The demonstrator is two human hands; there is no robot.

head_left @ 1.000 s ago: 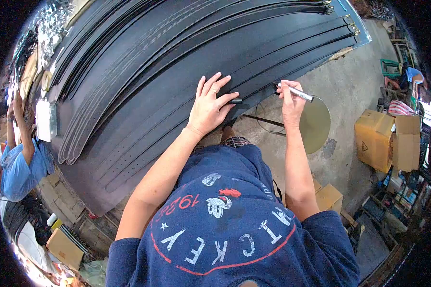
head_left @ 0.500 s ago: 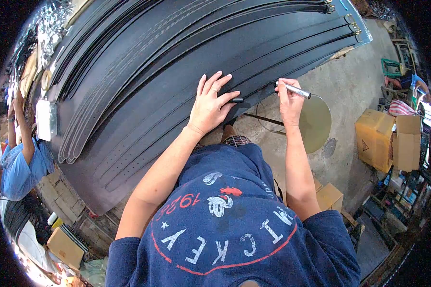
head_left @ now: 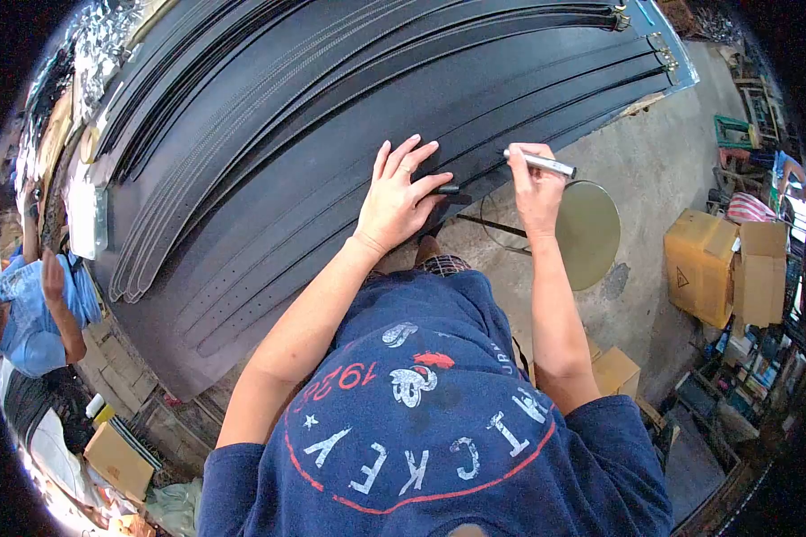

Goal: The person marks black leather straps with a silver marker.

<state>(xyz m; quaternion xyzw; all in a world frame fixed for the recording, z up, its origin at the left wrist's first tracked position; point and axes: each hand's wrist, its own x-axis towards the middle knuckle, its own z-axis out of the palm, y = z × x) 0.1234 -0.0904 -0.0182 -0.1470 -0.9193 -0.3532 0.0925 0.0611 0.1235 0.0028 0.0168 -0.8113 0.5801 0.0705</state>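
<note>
Dark-topped worktable (head_left: pixel 157 345), slanting across a cluttered workshop. Far left: co-worker in light-blue shirt (head_left: pixel 36 309). Along the table: long, flat black belts (head_left: pixel 282 106), some white-stitched. Left hand (head_left: pixel 390 201): outer fingers spread over belts, index and thumb pinching short black cylindrical cap (head_left: pixel 448 189). Right hand (head_left: pixel 535 197): pinching slim silver marker (head_left: pixel 548 165), tip over belts, contact unclear. Farther right: brown cardboard box (head_left: pixel 700 268).

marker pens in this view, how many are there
1: the silver marker, held in the right hand. The left hand holds a small black piece, perhaps its cap. Others may be hidden.
</note>
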